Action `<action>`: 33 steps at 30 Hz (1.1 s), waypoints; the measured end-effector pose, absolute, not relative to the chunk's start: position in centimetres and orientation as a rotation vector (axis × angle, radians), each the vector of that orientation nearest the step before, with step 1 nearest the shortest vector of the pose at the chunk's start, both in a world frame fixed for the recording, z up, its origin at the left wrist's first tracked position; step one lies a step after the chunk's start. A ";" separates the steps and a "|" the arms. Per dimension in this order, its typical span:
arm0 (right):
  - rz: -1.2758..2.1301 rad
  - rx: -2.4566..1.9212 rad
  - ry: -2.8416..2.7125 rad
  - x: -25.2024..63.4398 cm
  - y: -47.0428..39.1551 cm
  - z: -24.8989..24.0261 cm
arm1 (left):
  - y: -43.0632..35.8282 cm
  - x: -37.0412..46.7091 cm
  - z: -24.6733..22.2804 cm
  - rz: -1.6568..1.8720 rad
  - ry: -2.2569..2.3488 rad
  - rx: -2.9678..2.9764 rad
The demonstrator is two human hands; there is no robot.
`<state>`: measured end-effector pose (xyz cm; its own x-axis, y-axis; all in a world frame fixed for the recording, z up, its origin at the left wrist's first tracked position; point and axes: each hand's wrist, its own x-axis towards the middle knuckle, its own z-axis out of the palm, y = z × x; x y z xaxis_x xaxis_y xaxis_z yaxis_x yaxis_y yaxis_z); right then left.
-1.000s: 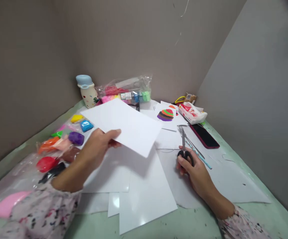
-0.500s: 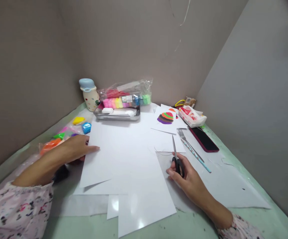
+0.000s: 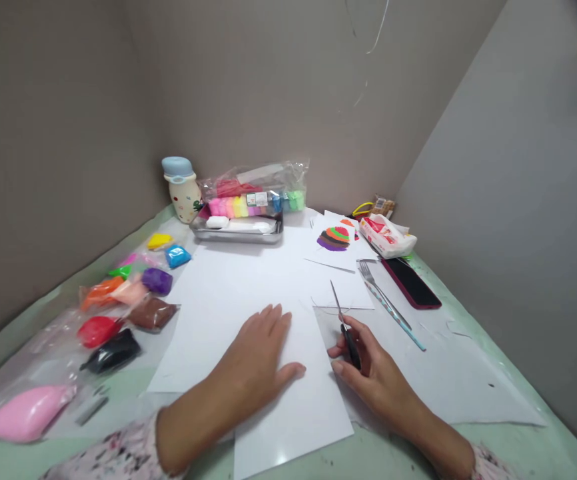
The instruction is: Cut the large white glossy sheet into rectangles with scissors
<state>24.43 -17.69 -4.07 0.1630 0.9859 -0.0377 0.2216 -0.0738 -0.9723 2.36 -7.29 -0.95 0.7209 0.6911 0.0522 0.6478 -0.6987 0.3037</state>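
My left hand (image 3: 256, 353) lies flat on a sheet of white paper (image 3: 293, 427), palm down, fingers stretched forward and the thumb out to the right. In my right hand (image 3: 368, 367) is a pair of black-handled scissors (image 3: 351, 343), its thin blades pointing up and away. The right hand is just beside the paper's right edge. Under and behind that sheet lies more white paper (image 3: 218, 287). Farther back, a sheet carries a drawing of coloured stripes (image 3: 334, 238) in red, green, orange, brown and purple.
Bagged coloured clay (image 3: 153, 313) lies along the left. At the back stand a bottle (image 3: 182, 193) and a metal tray (image 3: 238, 235) with packs on it. To the right are a fork (image 3: 368, 273), a phone (image 3: 411, 285) and a tissue pack (image 3: 387, 237).
My left hand has moved right, from the left edge of the paper to lie flat on its middle. The scissors have turned slightly and shifted left in my right hand.
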 end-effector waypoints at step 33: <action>1.215 -1.340 -0.829 20.7 -17.4 -2.3 | -8.1 3.2 -3.5 0.305 1.117 2.697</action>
<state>20.74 -17.41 -2.35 0.2311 0.9525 -0.1982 -0.1628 -0.1630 -0.9731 3.21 -8.07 -3.46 0.6921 0.7132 0.1109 0.6705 -0.6922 0.2670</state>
